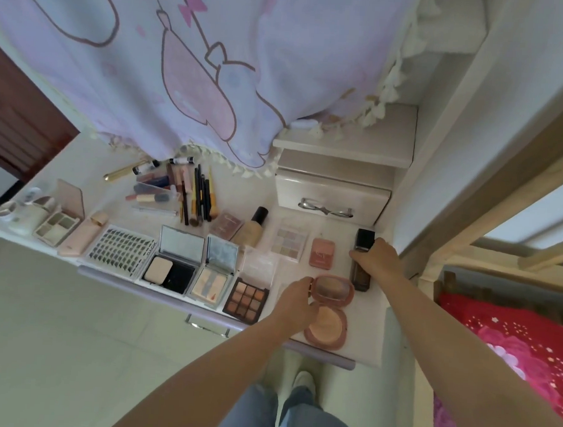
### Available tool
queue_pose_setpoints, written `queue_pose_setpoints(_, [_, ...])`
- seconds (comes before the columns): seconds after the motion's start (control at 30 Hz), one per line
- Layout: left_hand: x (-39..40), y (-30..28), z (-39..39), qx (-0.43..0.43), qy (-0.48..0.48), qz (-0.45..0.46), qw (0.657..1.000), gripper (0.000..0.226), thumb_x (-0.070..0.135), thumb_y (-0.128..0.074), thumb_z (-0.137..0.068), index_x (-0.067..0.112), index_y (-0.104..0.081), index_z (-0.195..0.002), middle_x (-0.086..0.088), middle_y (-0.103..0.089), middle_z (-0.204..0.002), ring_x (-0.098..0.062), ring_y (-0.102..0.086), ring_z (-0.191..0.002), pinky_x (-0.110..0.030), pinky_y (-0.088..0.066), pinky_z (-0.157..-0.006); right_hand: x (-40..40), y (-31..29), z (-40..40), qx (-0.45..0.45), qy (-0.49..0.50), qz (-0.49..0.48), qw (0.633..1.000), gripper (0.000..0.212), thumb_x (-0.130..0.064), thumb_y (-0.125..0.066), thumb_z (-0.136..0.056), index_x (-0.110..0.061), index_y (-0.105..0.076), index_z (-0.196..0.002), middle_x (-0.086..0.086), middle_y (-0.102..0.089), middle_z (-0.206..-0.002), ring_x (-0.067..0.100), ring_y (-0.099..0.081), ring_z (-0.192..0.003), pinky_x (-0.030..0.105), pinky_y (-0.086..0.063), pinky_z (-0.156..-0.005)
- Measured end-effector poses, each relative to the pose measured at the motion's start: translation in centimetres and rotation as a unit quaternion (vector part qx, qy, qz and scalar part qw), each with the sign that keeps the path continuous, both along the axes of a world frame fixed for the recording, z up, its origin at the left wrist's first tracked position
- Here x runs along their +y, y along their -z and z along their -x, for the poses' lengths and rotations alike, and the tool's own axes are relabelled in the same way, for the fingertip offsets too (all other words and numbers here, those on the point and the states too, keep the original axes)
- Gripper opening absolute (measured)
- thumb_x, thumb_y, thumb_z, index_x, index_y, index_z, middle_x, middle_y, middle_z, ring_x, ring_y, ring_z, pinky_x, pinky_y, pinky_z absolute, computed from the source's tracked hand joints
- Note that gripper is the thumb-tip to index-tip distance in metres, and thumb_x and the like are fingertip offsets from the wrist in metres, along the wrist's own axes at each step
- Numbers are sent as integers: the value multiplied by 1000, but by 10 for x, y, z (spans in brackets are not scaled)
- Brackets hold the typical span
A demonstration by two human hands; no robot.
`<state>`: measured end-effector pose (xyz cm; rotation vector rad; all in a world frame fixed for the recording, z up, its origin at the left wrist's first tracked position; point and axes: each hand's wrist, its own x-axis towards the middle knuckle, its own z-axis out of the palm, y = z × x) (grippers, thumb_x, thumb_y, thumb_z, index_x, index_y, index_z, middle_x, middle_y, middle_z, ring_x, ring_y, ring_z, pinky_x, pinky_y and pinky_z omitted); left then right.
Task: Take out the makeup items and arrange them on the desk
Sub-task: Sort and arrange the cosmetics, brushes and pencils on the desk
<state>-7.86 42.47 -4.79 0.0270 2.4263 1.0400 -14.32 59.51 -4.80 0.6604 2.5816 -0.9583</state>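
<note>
Many makeup items lie spread over the white desk [252, 192]. My left hand [297, 302] holds the left edge of an open round pink powder compact [329, 309] near the desk's front edge. My right hand [376, 259] grips a dark rectangular bottle [362, 262] lying at the desk's right side. Between them and further back sit a small pink blush case [322, 252], a pale eyeshadow palette [288, 241] and a brown eyeshadow palette [245, 300]. A foundation bottle [252, 228] lies behind these.
Open mirrored compacts [175, 262] [214, 271], a lash tray [120, 250] and pink cases [79, 233] fill the desk's left half, with brushes and pencils [198, 196] behind. A small drawer unit [334, 193] stands at the back right. A curtain [170, 66] hangs above. A red bedspread [510, 346] lies to the right.
</note>
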Motion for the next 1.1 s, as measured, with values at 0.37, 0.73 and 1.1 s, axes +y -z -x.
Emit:
queue_pose_setpoints(0.37, [-9,-27,29,12,-5,-32,999,50,17,-55,-88,10,-38,-134,-5,-53,-126,-15,-52,-112,-18,-38,-90,22,-27,-8,60,93,180,977,33,-13,-65,-79,-8,-41,-100,7,-49,-90,18,-52,-78,24,-52,-53])
queue_pose_setpoints(0.73, [20,-115,101,198,125,-91,968,33,26,-63,-82,14,-53,-111,0,-57,-97,-11,-49,-83,-15,-35,-61,11,-152,5,221,134,411,874,33,-2,-65,-78,-30,-48,-87,6,-57,-92,24,-67,-62,28,-57,-50])
queue_pose_setpoints(1.1, [-3,-196,125,252,275,-35,927,33,40,-63,-80,17,-51,-100,9,-55,-75,-8,-50,-62,-17,-37,-54,-11,-229,-2,315,-28,69,946,24,-27,-62,-81,-27,-47,-62,-13,-48,-47,-9,-47,-41,4,-33,-39])
